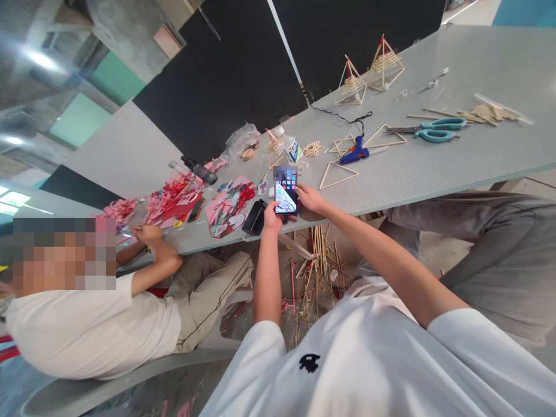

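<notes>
A smartphone (pixel 285 191) with its screen lit stands upright at the near edge of the grey table (pixel 434 168). My left hand (pixel 271 217) is wrapped round its lower left side. My right hand (pixel 309 198) grips its right edge, with fingers curled against it. A black case or wallet (pixel 254 218) lies just left of my left hand. A wooden stick triangle (pixel 337 174) lies on the table just right of my right hand.
A blue glue gun (pixel 355 152), teal scissors (pixel 435 129), two stick pyramids (pixel 369 72) and loose sticks (pixel 480 113) lie further back. Red and pink paper craft (pixel 229 207) covers the left part. Another person in a white shirt (pixel 93 324) sits on the left. Sticks litter the floor (pixel 316 272).
</notes>
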Motion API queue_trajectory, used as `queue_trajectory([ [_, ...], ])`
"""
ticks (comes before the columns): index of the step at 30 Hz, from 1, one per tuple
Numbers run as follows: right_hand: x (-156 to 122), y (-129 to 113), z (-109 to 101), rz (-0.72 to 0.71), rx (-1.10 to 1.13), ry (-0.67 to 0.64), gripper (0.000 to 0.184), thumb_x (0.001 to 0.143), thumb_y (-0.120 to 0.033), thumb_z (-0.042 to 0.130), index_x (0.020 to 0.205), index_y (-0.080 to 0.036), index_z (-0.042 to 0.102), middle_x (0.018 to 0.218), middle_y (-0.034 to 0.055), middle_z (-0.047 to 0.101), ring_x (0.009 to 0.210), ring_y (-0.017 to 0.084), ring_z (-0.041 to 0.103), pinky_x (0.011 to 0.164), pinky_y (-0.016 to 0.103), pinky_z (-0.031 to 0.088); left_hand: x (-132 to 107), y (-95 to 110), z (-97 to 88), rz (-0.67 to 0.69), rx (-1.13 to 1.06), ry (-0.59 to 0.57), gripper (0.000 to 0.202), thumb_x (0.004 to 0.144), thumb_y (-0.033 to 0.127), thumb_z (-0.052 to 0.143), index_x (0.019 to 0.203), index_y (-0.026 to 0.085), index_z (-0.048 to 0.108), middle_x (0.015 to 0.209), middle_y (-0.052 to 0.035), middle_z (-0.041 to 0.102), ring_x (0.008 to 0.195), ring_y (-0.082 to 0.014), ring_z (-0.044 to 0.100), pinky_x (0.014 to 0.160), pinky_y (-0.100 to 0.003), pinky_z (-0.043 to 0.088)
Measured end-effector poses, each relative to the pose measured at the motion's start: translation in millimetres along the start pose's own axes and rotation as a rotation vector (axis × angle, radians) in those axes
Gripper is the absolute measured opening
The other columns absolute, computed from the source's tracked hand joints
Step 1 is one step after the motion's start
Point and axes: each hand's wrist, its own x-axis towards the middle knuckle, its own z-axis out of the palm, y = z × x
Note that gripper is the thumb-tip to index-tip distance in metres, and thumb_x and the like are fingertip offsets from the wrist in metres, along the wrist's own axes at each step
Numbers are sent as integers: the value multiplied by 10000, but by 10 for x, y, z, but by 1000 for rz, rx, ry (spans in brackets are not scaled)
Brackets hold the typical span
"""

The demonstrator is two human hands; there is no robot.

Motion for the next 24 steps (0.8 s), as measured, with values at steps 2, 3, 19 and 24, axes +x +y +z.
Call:
queue_trajectory([
  [2, 0, -3, 2, 0, 9, -3, 371, 1134, -394, 395, 1021, -180, 677, 822, 54, 762, 731, 206, 704, 835, 328, 595, -2, 4, 1, 0, -4, -3, 556, 792, 255, 549, 1284, 68, 725, 940, -138, 804, 943, -347, 793, 654, -432, 688],
  [3, 0, -4, 2, 1, 13, -5, 371, 1134, -389, 390, 1013, -181, 673, 809, 51, 756, 718, 202, 702, 817, 322, 595, -3, 5, 0, 0, -5, -3, 564, 795, 258, 542, 1294, 68, 722, 941, -138, 805, 941, -349, 794, 647, -435, 687],
  [19, -3, -16, -12, 32, 41, -9, 371, 1135, -372, 367, 1001, -179, 654, 806, 47, 755, 665, 177, 691, 788, 300, 592, -40, 10, 16, 1, -8, 0, 564, 747, 225, 579, 1269, 84, 736, 949, -129, 809, 971, -343, 802, 671, -419, 696],
  [24, -8, -38, -19, 31, 55, -12, 386, 1139, -367, 357, 992, -179, 659, 842, 59, 779, 640, 171, 687, 752, 292, 593, -24, 2, -8, -1, 0, -7, 650, 745, 237, 595, 1368, 87, 703, 1013, -138, 820, 956, -346, 802, 660, -426, 695],
])
